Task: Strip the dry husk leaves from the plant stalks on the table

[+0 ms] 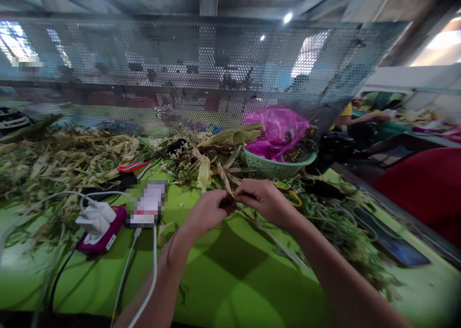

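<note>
Close together over the middle of the green table, both my hands pinch a pale, dry leaf strip. My left hand is closed with its fingertips bent in at the strip. Touching or nearly touching it, my right hand is closed with thumb and forefinger pressed together. One end of the strip rises above the hands; a long pale strand trails below toward the right forearm. Just beyond lies a pile of dried leaves and stems. My fingers hide the exact point of the grip.
A green basket with a purple plastic bag stands at the back. On the left are a phone, a purple power strip with white cables, and red-handled scissors. A dark phone and green stems lie right. Perforated metal panel behind.
</note>
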`<action>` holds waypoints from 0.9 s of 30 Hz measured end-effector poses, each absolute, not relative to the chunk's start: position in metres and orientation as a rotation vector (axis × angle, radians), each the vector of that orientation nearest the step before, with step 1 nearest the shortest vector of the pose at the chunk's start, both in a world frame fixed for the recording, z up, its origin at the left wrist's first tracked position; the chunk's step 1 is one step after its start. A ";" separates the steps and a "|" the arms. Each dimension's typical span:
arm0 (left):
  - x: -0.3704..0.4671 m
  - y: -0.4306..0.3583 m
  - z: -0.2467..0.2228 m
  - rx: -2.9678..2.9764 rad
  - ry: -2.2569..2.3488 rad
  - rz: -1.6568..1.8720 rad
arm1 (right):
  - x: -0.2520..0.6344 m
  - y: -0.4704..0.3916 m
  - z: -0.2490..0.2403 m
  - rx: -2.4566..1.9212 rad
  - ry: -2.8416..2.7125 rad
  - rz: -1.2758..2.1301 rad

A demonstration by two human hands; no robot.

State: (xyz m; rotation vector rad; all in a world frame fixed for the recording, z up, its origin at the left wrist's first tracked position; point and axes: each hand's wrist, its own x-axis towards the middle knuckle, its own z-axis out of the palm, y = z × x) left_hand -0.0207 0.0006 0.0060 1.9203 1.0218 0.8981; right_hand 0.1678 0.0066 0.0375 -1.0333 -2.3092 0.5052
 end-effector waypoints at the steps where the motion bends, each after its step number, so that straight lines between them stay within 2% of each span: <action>1: -0.021 0.000 0.008 1.813 0.953 0.877 | 0.170 0.010 0.037 -1.053 -2.225 0.664; 5: -0.022 0.001 0.010 1.326 0.798 1.024 | 0.168 0.014 0.030 -1.079 -1.792 1.126; 7: -0.020 0.003 0.009 1.143 0.806 1.139 | 0.160 0.011 0.024 -1.065 -1.664 1.154; 9: -0.018 0.005 0.006 1.068 0.870 1.224 | 0.152 0.007 0.018 -1.077 -1.665 1.042; 13: -0.014 0.006 0.000 1.370 1.142 1.404 | 0.142 0.000 0.013 -1.183 -1.809 0.666; 16: -0.010 0.002 -0.004 1.790 1.344 1.525 | 0.139 -0.005 0.015 -1.218 -1.849 0.552; 21: -0.001 -0.008 -0.011 2.152 1.406 1.506 | 0.138 -0.005 0.018 -1.232 -1.752 0.652; 27: 0.001 -0.012 -0.003 2.134 1.249 1.379 | 0.149 0.009 0.014 -1.233 -1.628 0.748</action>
